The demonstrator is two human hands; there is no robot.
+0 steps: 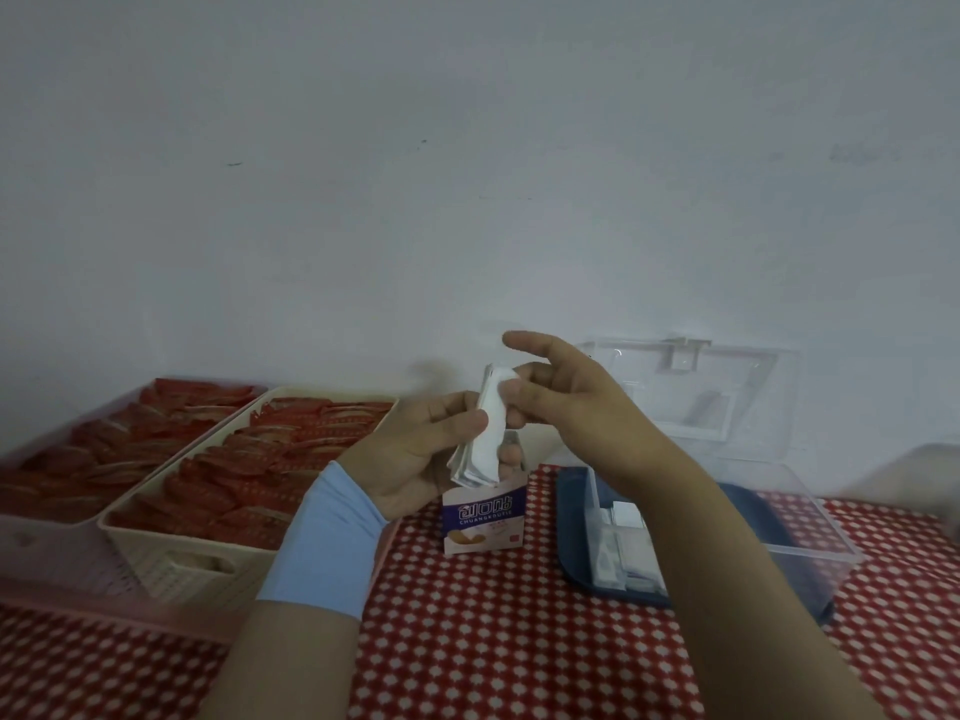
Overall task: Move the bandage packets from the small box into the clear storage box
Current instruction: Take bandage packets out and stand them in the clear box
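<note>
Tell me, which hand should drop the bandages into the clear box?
Right hand: its fingers pinch the bandage packets, and the clear storage box sits on its side; the left hand is farther.

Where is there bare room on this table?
Bare checked cloth lies in front of the small box, between the baskets on the left and the clear storage box on the right. Both those sides are crowded.

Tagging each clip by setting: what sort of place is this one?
Likely a home table set up for sorting: red patterned tablecloth against a plain wall, cream basket of red sachets, open clear storage box.
</note>
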